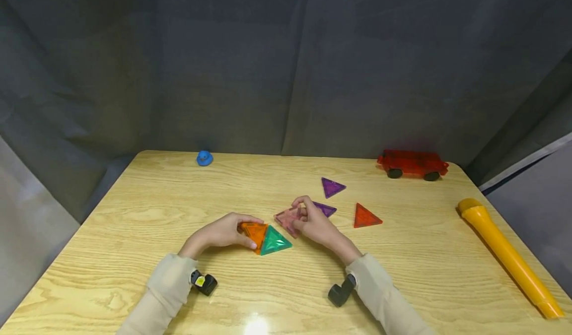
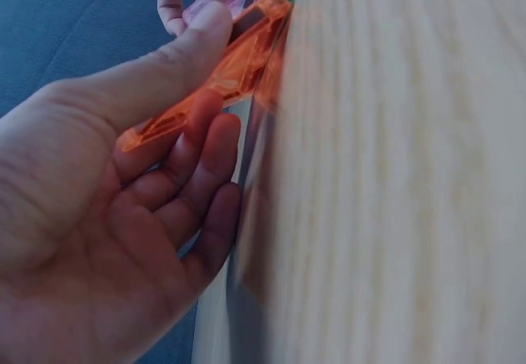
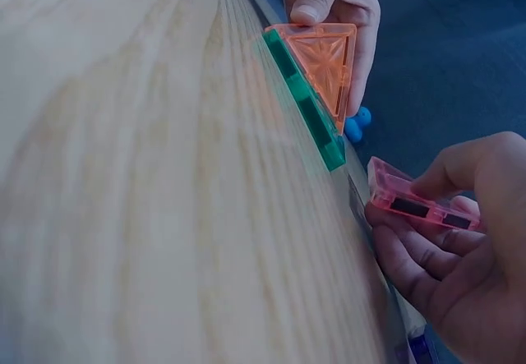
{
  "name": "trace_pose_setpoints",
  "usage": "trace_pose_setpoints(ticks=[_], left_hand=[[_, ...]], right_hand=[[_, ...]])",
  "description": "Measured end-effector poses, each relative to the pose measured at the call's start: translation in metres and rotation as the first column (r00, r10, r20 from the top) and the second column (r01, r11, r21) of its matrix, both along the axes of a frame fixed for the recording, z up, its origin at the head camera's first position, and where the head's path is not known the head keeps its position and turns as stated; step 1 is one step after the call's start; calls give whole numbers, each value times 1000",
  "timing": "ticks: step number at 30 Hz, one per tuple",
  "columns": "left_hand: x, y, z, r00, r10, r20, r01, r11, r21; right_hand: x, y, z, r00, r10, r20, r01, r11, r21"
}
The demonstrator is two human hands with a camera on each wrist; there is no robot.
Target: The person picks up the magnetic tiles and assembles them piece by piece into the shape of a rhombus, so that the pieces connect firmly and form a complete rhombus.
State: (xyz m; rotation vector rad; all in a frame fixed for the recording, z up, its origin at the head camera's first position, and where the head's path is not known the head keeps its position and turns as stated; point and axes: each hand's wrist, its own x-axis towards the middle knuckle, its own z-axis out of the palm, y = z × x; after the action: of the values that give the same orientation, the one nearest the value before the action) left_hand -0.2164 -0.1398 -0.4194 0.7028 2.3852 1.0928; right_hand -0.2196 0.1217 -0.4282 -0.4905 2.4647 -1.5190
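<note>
Joining looks only partly done: the left hand (image 1: 222, 231) pinches the tilted orange tile (image 1: 256, 233) against the green tile (image 1: 274, 242) on the bench (image 1: 250, 183), while the right hand (image 1: 319, 224) grips the pink tile (image 1: 286, 219), apart from them. Two purple tiles (image 1: 332, 187) and a red tile (image 1: 367, 217) lie unattached nearby.

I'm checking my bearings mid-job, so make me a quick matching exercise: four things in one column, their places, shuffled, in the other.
Things
1. orange tile
2. pink tile
3. blue duck
4. red wheeled toy

Places, as the head view shows them
A. near the far right corner of the table
B. held in the right hand
C. by the far edge, on the left side
D. held in the left hand

Right pairs: 1-D, 2-B, 3-C, 4-A
</note>
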Motion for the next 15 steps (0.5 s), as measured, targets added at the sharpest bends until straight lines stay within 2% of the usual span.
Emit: trace_pose_setpoints(ticks=[6,15], left_hand=[[0,-1,-1,1000,4,11,-4,1000,14],[-1,0,-2,1000,-4,20,3,999,43]], right_hand=[[0,-1,-3,998,46,41,-45,999,-30],[2,-3,-2,996,82,24,-81,996,-38]])
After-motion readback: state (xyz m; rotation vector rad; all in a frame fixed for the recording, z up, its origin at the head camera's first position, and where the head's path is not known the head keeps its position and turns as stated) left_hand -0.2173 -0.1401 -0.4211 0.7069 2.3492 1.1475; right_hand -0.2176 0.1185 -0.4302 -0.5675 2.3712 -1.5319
